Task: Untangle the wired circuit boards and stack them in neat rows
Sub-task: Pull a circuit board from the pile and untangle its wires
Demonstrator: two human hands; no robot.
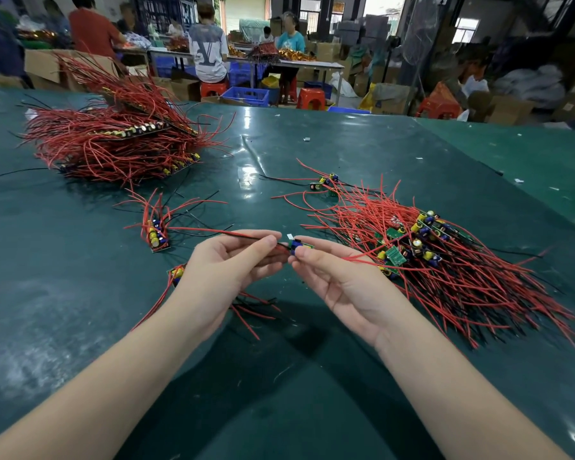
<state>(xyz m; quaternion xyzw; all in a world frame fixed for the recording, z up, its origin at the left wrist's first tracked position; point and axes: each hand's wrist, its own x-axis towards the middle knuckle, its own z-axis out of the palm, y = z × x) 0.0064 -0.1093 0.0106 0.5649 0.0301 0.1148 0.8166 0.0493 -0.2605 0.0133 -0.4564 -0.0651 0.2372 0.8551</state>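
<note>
My right hand (332, 273) pinches a small green circuit board (300, 245) with a blue capacitor, held above the table's middle. My left hand (226, 260) pinches that board's red and black wires (246, 234), which run off to the left. A tangled heap of boards (422, 247) with red wires lies at the right. A short row of boards (156, 235) stands left of my hands. Another few boards (176, 273) lie partly hidden behind my left hand. A big stacked pile (113, 141) sits at the far left.
The green table (312, 144) carries two or three loose boards (326, 182) at the centre back and small white scraps at the right. Beyond the table's far edge people sit at benches among stools, blue crates and cardboard boxes.
</note>
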